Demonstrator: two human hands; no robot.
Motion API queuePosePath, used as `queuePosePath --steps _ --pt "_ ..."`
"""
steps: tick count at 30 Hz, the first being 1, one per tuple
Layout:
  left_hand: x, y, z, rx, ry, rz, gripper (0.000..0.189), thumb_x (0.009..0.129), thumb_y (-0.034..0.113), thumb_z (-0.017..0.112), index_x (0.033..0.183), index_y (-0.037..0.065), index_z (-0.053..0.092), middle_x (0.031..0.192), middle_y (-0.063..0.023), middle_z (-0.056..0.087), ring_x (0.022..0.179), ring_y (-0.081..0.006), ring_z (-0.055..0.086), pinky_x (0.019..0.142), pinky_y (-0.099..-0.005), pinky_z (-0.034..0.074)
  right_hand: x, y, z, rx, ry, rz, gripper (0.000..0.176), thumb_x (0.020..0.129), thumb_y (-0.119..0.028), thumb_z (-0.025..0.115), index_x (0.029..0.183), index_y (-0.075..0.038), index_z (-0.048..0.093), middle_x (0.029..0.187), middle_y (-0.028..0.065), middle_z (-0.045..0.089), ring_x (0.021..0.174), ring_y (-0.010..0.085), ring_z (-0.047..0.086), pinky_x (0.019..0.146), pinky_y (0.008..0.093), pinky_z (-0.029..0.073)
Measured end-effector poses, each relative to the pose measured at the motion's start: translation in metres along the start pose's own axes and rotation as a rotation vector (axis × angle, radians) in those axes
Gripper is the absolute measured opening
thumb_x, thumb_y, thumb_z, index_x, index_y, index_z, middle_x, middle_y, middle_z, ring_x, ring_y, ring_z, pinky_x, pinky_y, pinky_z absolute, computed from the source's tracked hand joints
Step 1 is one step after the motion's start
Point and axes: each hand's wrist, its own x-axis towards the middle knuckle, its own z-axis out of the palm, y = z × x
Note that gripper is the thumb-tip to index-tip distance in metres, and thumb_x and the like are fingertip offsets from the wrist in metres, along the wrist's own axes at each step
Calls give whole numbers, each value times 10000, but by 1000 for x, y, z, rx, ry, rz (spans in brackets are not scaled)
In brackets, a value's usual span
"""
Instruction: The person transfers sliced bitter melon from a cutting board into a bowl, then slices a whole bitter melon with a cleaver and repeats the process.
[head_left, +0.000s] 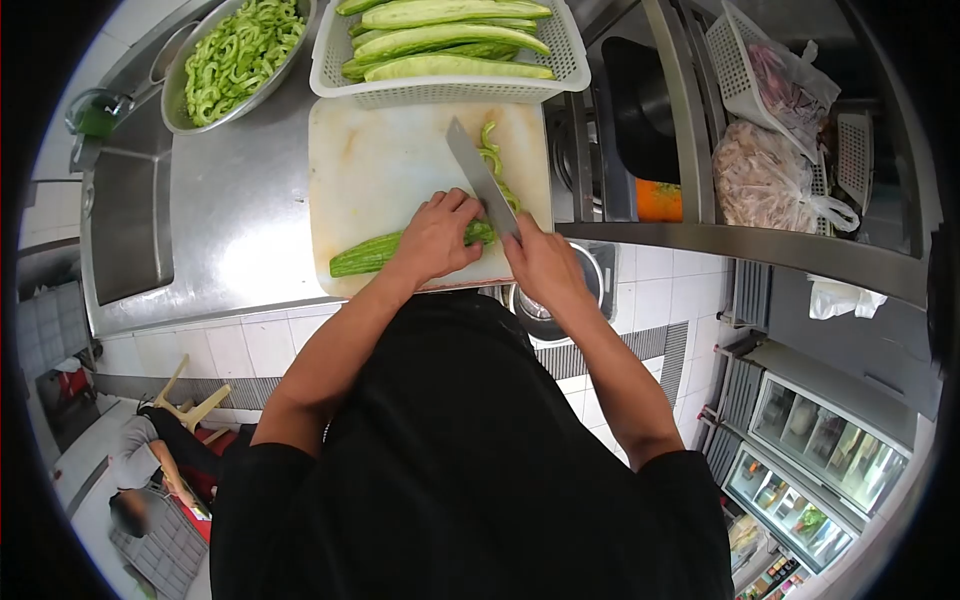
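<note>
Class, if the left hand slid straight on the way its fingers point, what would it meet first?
Most likely the knife, whose blade lies just beyond the fingers of the left hand; whether the two touch is hard to tell from this angle.

I see white floor tiles (652, 262) with a dark ribbed strip (640, 347), steel counter (235, 180) showing bright glare (240, 250), sink (130, 225) at its left end, glass-door fridge (825, 430) right, tan stool (203, 408) left.

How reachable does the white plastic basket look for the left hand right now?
Likely yes: the left hand has bare cutting board between it and the basket, left of the knife, though it is steadying a bitter gourd.
</note>
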Motion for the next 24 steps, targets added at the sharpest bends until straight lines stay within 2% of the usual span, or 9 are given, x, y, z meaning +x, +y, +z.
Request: queuePosePath --steps 1,3,6,9,12,16,19,21,24 --pt "0 0 -1 2 11 -2 416 761 273 764 1109 88 631 1128 -124 592 1085 -362 573 947 -471 489 -18 -4 -14 -1 -1 1 266 1011 -219 559 1172 -8 536 815 288 696 786 529 668 715 623 511" --pt "0 -1 -1 -7 2 4 418 760 272 767 1107 84 630 1126 -127 592 1083 -363 573 946 -472 490 -50 -12 -33 -40 -143 87 247 1008 -208 545 1127 8 555 796 303 686 796 502 690 741 628 521" --pt "0 -2 -2 -10 -6 9 421 759 271 772 1104 75 630 1124 -130 593 1080 -365 572 944 -473 491 -57 -2 -6 -63 -111 114 242 1008 -203 539 1130 6 556 792 302 685 792 496 693 739 624 525" --pt "0 -2 -2 7 -26 5 426 757 273 777 1102 70 632 1130 -132 594 1082 -367 572 945 -474 491 -14 9 40 -91 -44 89 247 1007 -200 537 1151 1 547 790 294 687 796 488 696 738 622 527" --pt "1 -1 0 33 -39 -7 429 754 274 780 1106 74 635 1141 -128 596 1092 -365 572 948 -472 488 22 -1 38 -71 45 -12 246 1009 -198 536 1163 -7 536 786 286 690 796 485 696 727 624 526" --pt "-3 6 -13 37 -20 -29 431 750 270 780 1115 90 638 1153 -114 597 1108 -350 575 951 -471 484 6 -3 6 -37 45 38 244 1007 -203 538 1158 -12 529 801 282 695 790 481 695 710 627 524" --pt "-6 1 -11 25 -17 -11 424 750 270 776 1110 99 630 1147 -105 594 1110 -343 577 951 -472 483 -42 -6 -19 -26 -48 28 254 1007 -212 541 1157 -8 529 819 291 695 781 489 692 710 622 532" --pt "-4 -1 -10 10 -19 -9 421 749 269 775 1105 100 626 1142 -106 592 1106 -345 578 950 -470 483 -59 -13 -27 -83 -190 140 266 1005 -218 545 1159 -2 529 816 302 691 781 498 691 722 617 539" --pt "-4 -3 -8 -1 -25 -10 415 750 269 772 1096 100 618 1129 -109 590 1094 -351 579 945 -470 485 -48 -2 11 -91 -70 88 248 1008 -217 540 1127 1 539 784 309 682 779 505 691 728 618 541"
